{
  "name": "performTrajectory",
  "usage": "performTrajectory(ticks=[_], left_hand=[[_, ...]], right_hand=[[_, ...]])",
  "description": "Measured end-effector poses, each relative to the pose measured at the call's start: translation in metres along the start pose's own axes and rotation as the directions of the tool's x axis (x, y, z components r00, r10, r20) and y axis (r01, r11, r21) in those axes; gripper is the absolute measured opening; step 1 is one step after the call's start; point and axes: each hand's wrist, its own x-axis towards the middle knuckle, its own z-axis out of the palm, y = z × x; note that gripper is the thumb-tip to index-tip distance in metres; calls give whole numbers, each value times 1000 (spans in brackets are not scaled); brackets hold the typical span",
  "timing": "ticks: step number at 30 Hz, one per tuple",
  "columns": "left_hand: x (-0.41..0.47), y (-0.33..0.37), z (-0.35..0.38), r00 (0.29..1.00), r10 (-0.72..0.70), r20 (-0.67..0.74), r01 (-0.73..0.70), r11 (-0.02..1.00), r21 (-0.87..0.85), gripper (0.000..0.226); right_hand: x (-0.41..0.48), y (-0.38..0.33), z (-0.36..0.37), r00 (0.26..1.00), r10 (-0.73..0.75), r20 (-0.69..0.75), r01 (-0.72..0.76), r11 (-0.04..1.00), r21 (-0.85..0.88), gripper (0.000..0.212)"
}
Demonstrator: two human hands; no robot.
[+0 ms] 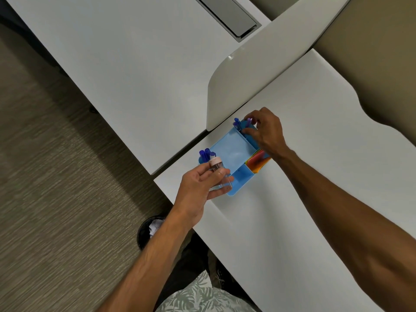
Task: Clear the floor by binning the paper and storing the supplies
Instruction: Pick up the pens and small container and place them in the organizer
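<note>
A light blue desk organiser [233, 152] sits on the white desk [304, 176] near its left corner. My left hand [200, 185] holds a clear tube with a pale pink cap [216, 164] over the organiser's near left corner. Blue pens [205, 154] stand in the left slot just behind that tube. My right hand [265, 131] is at the organiser's far corner, its fingers pinched on a purple pen [248, 122] beside more blue pens [237, 123]. Coloured papers [258, 162] lie in the right compartment. A black bin with crumpled white paper [154, 227] stands on the floor below the desk edge.
A second white desk [126, 82] lies to the left, with a grey cable hatch [234, 16] at the top. A white divider panel [247, 77] rises between the desks. Brown carpet [56, 176] covers the floor on the left. My patterned shorts [202, 296] show at the bottom.
</note>
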Motion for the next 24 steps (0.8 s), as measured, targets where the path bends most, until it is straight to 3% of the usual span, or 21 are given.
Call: performTrajectory(ticks=[8,11,13,15,21,24], left_hand=[[4,1,9,997,74,-38,-69,993,100,39],[6,-2,16,983,164,-80,-136,951,277,39],[4,-2,20,963,256,-84,-204,895,397,41],[2,-3,25,947,313,-69,-246,848,470,43],[-1,-7,38,929,370,-1,-309,777,549,44],[0,-9,41,914,406,24,-341,733,589,52]], right_hand=[[-43,-35,-38,982,89,-169,-31,946,322,16],[-71,-54,-60,999,29,39,-44,874,485,14],[-89,-63,-68,971,-30,236,-101,847,522,21],[-104,-68,-69,939,-53,340,-141,842,521,29],[-126,-63,-75,955,-29,294,-145,820,554,31],[-125,-59,-84,978,36,205,-149,812,564,27]])
